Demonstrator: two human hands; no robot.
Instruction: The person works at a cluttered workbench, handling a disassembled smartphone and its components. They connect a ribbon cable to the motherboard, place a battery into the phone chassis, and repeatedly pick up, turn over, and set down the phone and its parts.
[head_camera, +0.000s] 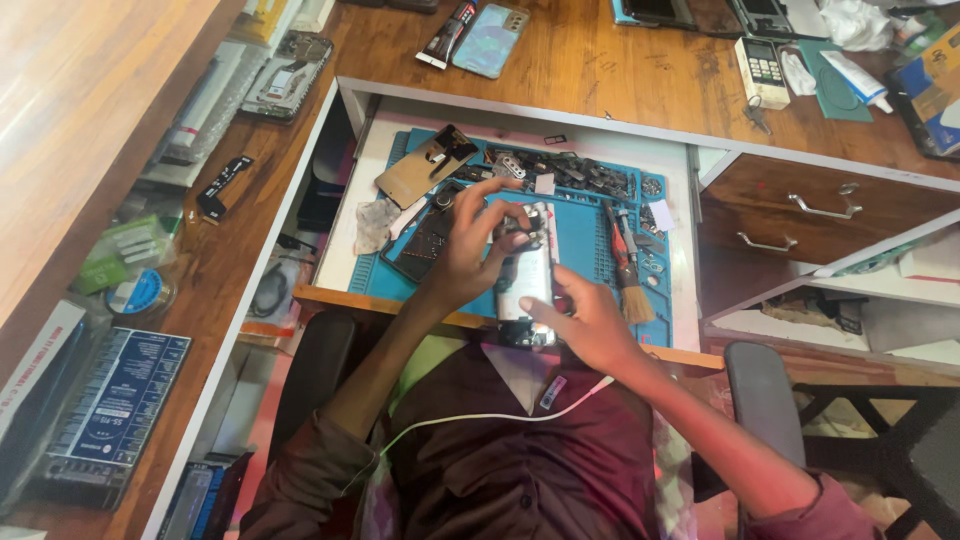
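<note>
1 head view, steep downward, close over lap and blue mat (580, 235).

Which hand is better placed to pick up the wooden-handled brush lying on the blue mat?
Probably the right hand: it grips the opened phone's lower end, right beside the wooden-handled brush on the blue mat. The left hand is farther away, holding the phone's top.

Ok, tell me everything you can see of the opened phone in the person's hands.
The opened phone is a slim rectangular handset with its back cover off, showing a pale silvery inside with dark parts at the top and bottom ends. It is held lengthwise, above the blue work mat, pointing away from the person. The left hand grips its upper end; the right hand holds its lower end with fingers on it.
</note>
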